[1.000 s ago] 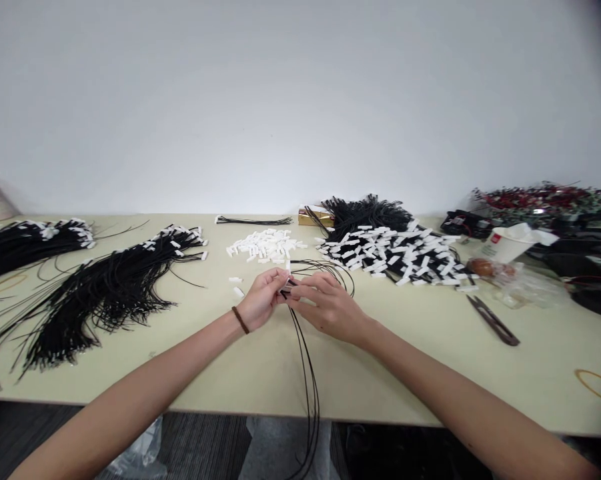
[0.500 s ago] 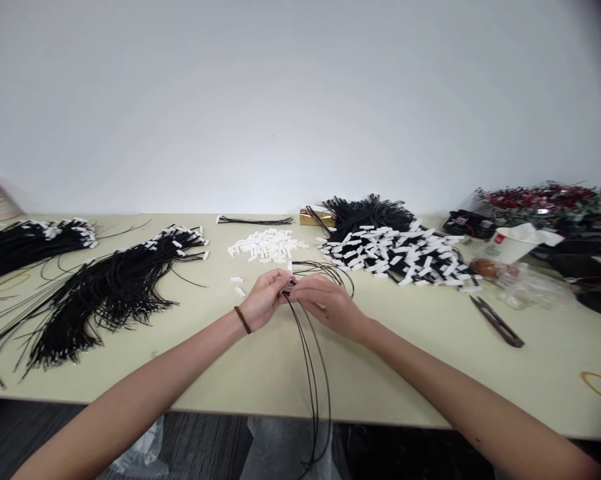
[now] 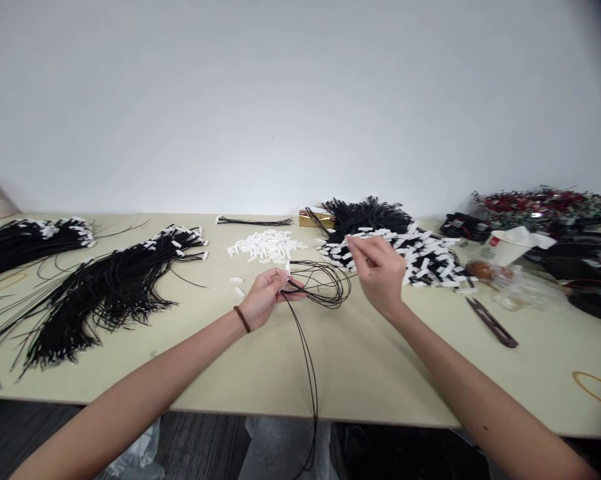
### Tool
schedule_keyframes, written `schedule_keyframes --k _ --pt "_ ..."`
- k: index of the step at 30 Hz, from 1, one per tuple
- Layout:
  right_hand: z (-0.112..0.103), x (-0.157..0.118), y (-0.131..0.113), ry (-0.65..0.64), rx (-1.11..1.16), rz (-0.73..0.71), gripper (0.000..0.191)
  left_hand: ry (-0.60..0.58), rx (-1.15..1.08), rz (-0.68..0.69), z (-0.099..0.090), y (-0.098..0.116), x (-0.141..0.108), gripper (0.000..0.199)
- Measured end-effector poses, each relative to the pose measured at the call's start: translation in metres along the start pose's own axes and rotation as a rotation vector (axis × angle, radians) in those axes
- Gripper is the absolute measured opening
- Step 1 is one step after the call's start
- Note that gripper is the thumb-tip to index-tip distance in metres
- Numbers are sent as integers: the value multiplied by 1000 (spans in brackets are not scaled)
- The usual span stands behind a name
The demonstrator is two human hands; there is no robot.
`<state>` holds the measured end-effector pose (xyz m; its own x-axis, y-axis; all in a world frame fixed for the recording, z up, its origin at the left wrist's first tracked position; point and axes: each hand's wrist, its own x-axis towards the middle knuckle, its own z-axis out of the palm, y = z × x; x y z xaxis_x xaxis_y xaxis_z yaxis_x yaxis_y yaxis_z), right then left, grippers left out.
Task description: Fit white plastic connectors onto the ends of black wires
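Observation:
My left hand (image 3: 266, 293) is closed on a white plastic connector (image 3: 287, 267) and the black wires (image 3: 325, 287) running from it. Some of these wires loop out to the right, while others hang down past the table's front edge. To the right of the loop, my right hand (image 3: 380, 270) is raised with thumb and fingertips together. Whether anything is pinched there I cannot make out. Behind my left hand lies a pile of loose white connectors (image 3: 267, 245), with two more just left of the hand.
Bundles of black wires with white ends (image 3: 125, 280) cover the left side. Behind my right hand is a heap of wires with white connectors (image 3: 430, 260). Farther right are dark thread snips (image 3: 493, 323), a paper cup (image 3: 510, 247), a plastic bag (image 3: 530, 293) and a yellow band (image 3: 597, 390).
My right hand has moved away from the left, up and to the right. One hanging wire no longer hangs over the edge; more wire loops to the right. My left hand stays nearly still.

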<state>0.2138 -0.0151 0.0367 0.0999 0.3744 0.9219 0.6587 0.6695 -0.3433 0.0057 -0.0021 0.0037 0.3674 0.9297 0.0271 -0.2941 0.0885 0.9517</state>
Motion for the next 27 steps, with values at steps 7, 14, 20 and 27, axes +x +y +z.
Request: schedule_keyframes --k 7,14,20,27 --pt "22 -25 -22 -209 -26 -116 17 -16 -38 39 -1 2 1 25" --pt "21 -26 -26 -251 43 -78 20 -56 -53 57 -1 2 1 26" --pt "19 -24 -27 -256 51 -86 20 -78 -61 62 -2 2 0 23" --pt "19 -24 -29 -267 76 -78 20 -100 -72 73 -2 3 0 22"
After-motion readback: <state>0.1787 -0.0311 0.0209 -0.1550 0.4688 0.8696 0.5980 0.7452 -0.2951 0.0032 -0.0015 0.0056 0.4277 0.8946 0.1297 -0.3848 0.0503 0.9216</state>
